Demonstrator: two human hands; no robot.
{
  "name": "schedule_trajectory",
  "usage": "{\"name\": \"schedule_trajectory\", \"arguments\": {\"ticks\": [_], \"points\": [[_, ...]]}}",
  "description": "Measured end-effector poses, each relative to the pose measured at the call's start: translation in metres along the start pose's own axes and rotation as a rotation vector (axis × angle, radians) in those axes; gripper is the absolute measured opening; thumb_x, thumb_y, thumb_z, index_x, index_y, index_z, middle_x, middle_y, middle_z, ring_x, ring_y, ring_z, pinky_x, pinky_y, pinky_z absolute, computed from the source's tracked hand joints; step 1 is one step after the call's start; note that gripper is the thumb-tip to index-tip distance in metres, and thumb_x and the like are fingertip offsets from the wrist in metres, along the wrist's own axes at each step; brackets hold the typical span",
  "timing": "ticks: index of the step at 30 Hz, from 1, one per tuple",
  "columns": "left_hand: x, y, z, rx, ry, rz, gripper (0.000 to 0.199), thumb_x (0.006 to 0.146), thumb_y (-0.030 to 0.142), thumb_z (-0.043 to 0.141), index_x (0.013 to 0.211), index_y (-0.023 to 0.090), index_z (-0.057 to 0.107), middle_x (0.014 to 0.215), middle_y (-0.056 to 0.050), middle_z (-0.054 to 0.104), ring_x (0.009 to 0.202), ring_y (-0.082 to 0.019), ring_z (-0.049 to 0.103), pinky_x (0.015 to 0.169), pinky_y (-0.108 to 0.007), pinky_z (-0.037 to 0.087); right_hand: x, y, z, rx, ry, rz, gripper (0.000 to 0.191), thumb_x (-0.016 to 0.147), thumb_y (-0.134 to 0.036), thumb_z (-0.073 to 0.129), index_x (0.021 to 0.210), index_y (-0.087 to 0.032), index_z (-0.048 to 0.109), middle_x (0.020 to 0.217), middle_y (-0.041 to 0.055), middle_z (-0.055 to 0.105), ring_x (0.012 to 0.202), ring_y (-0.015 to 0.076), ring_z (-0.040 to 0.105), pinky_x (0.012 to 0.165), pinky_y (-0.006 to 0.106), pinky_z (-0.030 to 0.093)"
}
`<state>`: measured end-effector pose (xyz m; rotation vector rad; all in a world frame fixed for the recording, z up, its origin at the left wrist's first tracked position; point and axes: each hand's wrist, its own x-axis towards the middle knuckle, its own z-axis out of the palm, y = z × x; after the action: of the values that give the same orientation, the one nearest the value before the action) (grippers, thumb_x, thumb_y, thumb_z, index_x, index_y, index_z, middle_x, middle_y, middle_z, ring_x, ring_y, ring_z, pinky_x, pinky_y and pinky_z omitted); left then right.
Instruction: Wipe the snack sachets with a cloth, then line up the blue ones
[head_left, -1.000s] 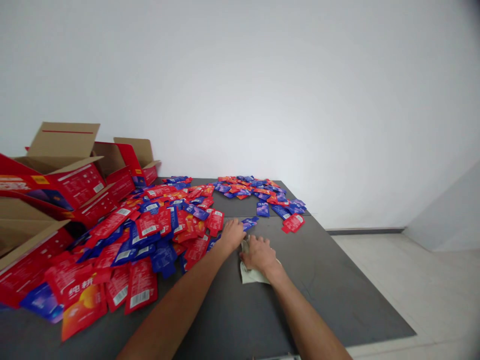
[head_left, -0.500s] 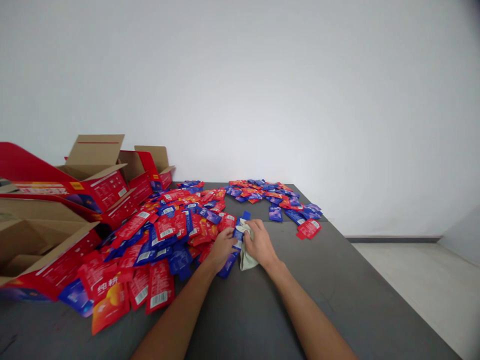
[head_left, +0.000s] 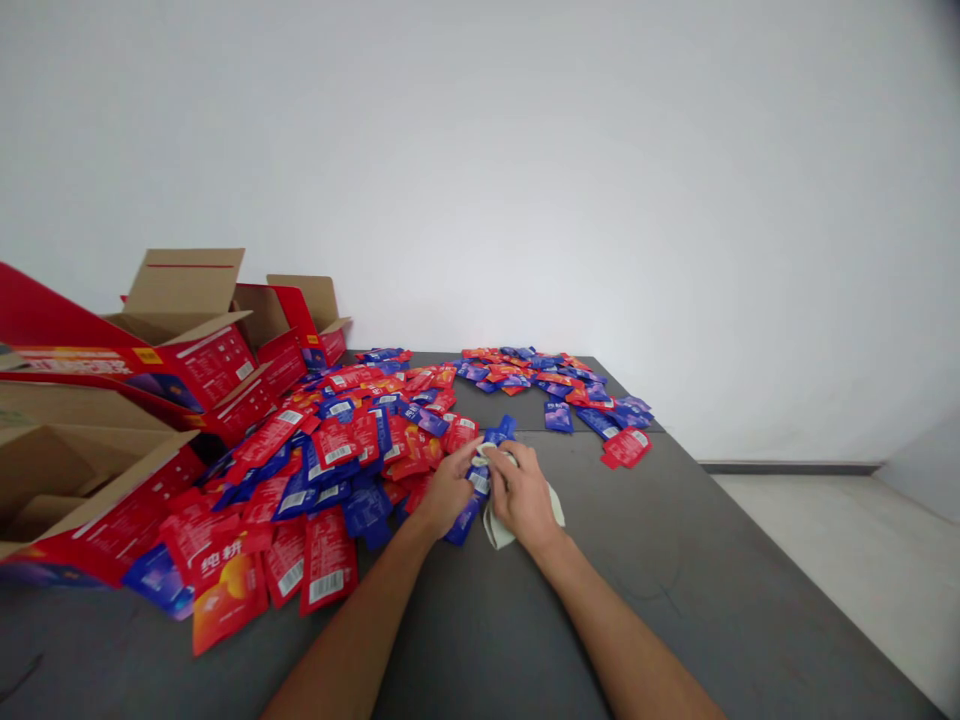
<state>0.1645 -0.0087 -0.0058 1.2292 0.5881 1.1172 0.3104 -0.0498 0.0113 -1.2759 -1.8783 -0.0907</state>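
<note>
A blue pouch (head_left: 480, 482) with a white label lies between my hands at the right edge of a heap of pouches. My left hand (head_left: 448, 492) is closed on its left side. In my right hand (head_left: 525, 497) is a pale, whitish-green cloth (head_left: 498, 531), bunched under the fingers and pressed on the upper part of the pouch. A corner of the cloth spreads out past the right side of that hand. More blue wrapping (head_left: 463, 522) shows below; I cannot tell whether it belongs to the same pouch. Fingers and cloth cover much of the pouch.
Red and blue pouches (head_left: 326, 560) are heaped on the dark table (head_left: 465, 640) to the left. A smaller group of pouches (head_left: 555, 380) lies at the back right. Open red cardboard boxes (head_left: 150, 490) stand at the left. A white wall (head_left: 525, 180) rises behind.
My right hand has shifted with the cloth, which now bunches near the pouch's upper end and spreads out to the right of the hand. My left hand stays on the pouch.
</note>
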Motion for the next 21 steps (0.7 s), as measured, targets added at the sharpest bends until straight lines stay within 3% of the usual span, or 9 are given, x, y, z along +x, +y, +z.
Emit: {"name": "schedule_trajectory", "arguments": {"ticks": [3, 7, 11, 17, 21], "points": [[-0.002, -0.001, 0.007, 0.029, -0.116, -0.025, 0.079, 0.057, -0.003, 0.05, 0.132, 0.02, 0.059, 0.123, -0.008, 0.067, 0.108, -0.022, 0.063, 0.09, -0.033, 0.049, 0.003, 0.015, -0.008, -0.041, 0.104, 0.079, 0.037, 0.095, -0.017, 0.043, 0.127, -0.025, 0.061, 0.123, 0.0103, 0.057, 0.11, 0.0255, 0.051, 0.096, 0.043, 0.044], [-0.003, -0.002, 0.015, 0.046, -0.129, -0.006, 0.076, 0.057, -0.004, 0.048, 0.128, 0.02, 0.063, 0.126, -0.008, 0.066, 0.116, -0.024, 0.061, 0.102, -0.038, 0.044, 0.005, 0.023, -0.015, -0.063, 0.104, 0.109, 0.038, 0.096, -0.016, 0.041, 0.127, -0.022, 0.061, 0.127, 0.0103, 0.058, 0.112, 0.0252, 0.051, 0.097, 0.043, 0.042], [-0.003, -0.002, 0.014, -0.013, -0.039, -0.047, 0.081, 0.055, -0.004, 0.05, 0.132, 0.021, 0.059, 0.121, -0.009, 0.069, 0.109, -0.026, 0.064, 0.088, -0.034, 0.051, 0.005, 0.011, -0.012, -0.026, -0.01, 0.051, 0.042, 0.095, -0.013, 0.039, 0.131, -0.022, 0.06, 0.129, 0.0098, 0.06, 0.114, 0.0249, 0.051, 0.098, 0.044, 0.041], [0.0, 0.002, 0.009, -0.167, 0.202, -0.035, 0.081, 0.055, 0.0, 0.057, 0.133, 0.022, 0.056, 0.119, -0.01, 0.069, 0.092, -0.02, 0.067, 0.076, -0.027, 0.051, 0.0, -0.01, 0.0, 0.066, -0.14, -0.064, 0.045, 0.092, -0.009, 0.043, 0.129, -0.026, 0.061, 0.125, 0.0083, 0.062, 0.107, 0.0233, 0.056, 0.093, 0.042, 0.044], [0.001, 0.011, 0.013, -0.229, 0.306, -0.046, 0.068, 0.06, 0.008, 0.062, 0.126, 0.022, 0.059, 0.113, -0.008, 0.07, 0.084, -0.018, 0.067, 0.072, -0.027, 0.05, -0.001, -0.012, 0.001, 0.169, -0.001, -0.015, 0.037, 0.094, -0.015, 0.044, 0.126, -0.024, 0.061, 0.121, 0.0092, 0.063, 0.111, 0.0233, 0.055, 0.098, 0.042, 0.044]]}}
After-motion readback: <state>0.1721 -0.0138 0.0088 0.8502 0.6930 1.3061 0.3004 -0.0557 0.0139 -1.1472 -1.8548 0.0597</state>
